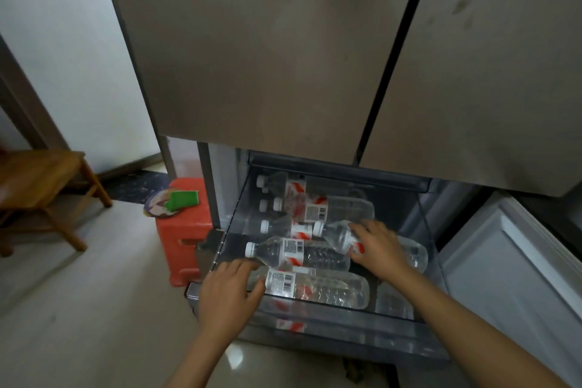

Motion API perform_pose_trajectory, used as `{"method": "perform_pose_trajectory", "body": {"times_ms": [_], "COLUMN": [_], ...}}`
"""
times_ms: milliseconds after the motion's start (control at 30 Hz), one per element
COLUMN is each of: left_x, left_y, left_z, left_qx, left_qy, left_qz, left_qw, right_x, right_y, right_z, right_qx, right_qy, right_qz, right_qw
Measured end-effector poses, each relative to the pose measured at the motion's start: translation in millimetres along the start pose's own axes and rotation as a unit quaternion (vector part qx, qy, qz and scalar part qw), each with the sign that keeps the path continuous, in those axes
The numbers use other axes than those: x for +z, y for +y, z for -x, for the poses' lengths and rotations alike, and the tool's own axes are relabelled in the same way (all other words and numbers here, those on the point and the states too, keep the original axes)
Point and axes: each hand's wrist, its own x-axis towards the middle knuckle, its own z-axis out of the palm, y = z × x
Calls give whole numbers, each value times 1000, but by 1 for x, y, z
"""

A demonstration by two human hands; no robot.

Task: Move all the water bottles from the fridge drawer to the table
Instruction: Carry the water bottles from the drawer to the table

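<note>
Head view: the fridge drawer (346, 337) is pulled out beneath the two closed upper doors (267, 57), whose lower edge overhangs the rear of the drawer. Access from above is open over the front half only. To the right, a pale lower panel (504, 261) stands just beside the drawer. To the left, a red plastic stool (185, 239) sits near the drawer's corner, with bare floor (94, 293) beyond it and a low wooden table (37, 179) well apart by the wall. The drawer contains several water bottles (318, 209) lying on their sides, most with their caps to the left. The left hand (230, 296) has fingers and thumb curled round the cap end of the nearest bottle (318, 288). The right hand (378, 249) lies over an angled bottle (335, 235) further back, fingers bent around its body.
</note>
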Motion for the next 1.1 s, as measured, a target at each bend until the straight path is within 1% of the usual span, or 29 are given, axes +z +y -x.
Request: {"method": "perform_pose_trajectory", "body": {"times_ms": [100,233,400,467,567,633,700,767,833,867,933,1033,1100], "left_x": [1,3,2,-1,-3,-5,-8,-11,-14,-14,-12,-10,-9], "left_y": [1,2,2,3,4,7,7,5,7,8,13,19,19], "left_z": [-1,-2,-1,-2,-4,-8,-14,-25,-39,-47,-62,-80,-88], "left_qx": [-1,7,6,3,-27,-52,-76,-96,-95,-91,-73,-53,-58], "left_qy": [12,36,32,27,1,-51,-138,-221,-287,-325,-404,-521,-569], "left_qz": [-8,-11,-2,-9,2,-1,-15,-13,-17,-16,-11,-5,-16], "left_qw": [1000,999,999,1000,1000,997,987,970,953,941,912,852,820], "right_x": [7,16,18,20,22,23,24,23,24,23,17,15,10], "right_y": [2,3,-5,-5,0,3,5,6,7,7,4,0,-1], "right_z": [-9,-12,-15,-16,-17,-15,-13,-11,-10,-10,-9,-6,-3], "right_qx": [-1,7,6,2,-2,-10,-35,-65,-81,-90,-108,-112,-91], "right_qy": [-22,-15,4,12,34,34,33,54,96,133,173,193,186], "right_qz": [9,22,102,109,80,64,66,62,51,34,-22,-86,-159], "right_qw": [1000,1000,995,994,996,997,997,995,991,986,979,971,965]}}
